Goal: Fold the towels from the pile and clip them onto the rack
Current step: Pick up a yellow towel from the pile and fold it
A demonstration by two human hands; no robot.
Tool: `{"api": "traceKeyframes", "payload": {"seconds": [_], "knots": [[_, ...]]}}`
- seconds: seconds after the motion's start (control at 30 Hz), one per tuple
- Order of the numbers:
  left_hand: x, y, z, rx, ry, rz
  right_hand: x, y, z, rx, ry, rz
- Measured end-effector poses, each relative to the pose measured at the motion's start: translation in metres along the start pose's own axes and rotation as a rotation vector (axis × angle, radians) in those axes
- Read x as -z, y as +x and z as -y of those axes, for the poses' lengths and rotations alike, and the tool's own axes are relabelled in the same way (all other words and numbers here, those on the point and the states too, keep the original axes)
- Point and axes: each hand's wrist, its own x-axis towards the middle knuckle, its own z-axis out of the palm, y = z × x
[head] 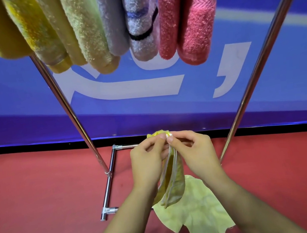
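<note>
Red floor (40, 193) and a blue banner (166, 104) lie before us; on the metal rack (77, 117) we count folded towels (83, 27) hanging in a row, yellow through pink; our left hand (147, 159) and right hand (195, 150) pinch the top of a yellow towel (173, 181) with curled fingers, held above a pale yellow cloth (200, 209) on the floor.

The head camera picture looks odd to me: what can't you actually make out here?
- Top bar and clips of the shiny metal rack: cut off by the upper edge, so how the hanging terry towels are fastened is unseen.
- Fold of the small yellow cloth: its top is covered by the left hand and right hand.
- Pale yellow-green towel on the floor: partly behind the forearms.
</note>
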Motion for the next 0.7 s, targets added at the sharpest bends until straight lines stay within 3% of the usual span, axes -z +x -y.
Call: {"api": "traceKeyframes", "payload": {"seconds": [0.27,0.37,0.47,0.53,0.7], "knots": [[0.003,-0.003,-0.013,0.249,-0.22,0.187,0.011,0.005,-0.002,0.049,-0.091,-0.101],[0.013,0.006,-0.021,0.122,0.078,0.183,0.016,0.006,-0.001,0.035,-0.118,-0.094],[0.038,0.021,-0.018,-0.157,0.558,0.098,0.021,0.006,0.0,0.013,-0.102,-0.051],[0.053,0.026,-0.012,-0.276,0.838,0.14,0.025,0.006,0.0,0.024,-0.069,-0.024],[0.063,0.028,0.0,-0.282,1.006,0.345,0.033,0.007,0.0,0.045,0.024,-0.018]]}}
